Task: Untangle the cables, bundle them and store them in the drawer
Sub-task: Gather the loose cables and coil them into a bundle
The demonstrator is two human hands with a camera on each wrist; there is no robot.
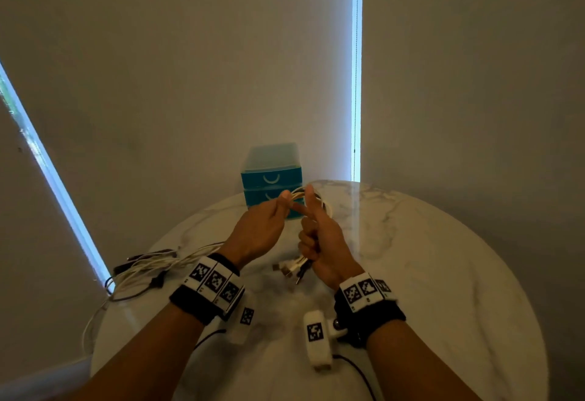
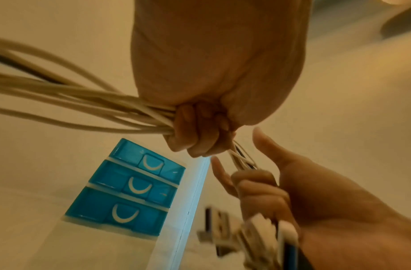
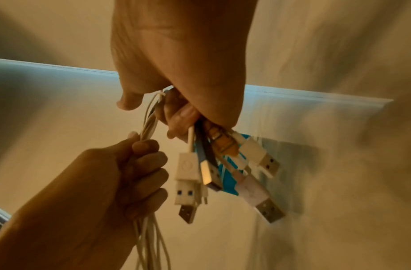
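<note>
A: Holding what?

B: Your right hand (image 3: 176,60) clenches the cables (image 3: 148,126) near their plugs (image 3: 187,180); your left hand (image 3: 121,175) grips their cords, just before the drawers (image 1: 271,179).

A: Handling?

B: Probably light, floppy, slippery; grasp near the plugs.

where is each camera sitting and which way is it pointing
Head: on the person's head, looking forward and down at the round table; shows both forearms, left hand and right hand holding cables.
Left wrist: looks along the left hand, which grips the cables; right hand opposite.
Right wrist: looks along the right hand, which holds the plugs; left hand opposite.
Shared: all three show the blue drawers.
</note>
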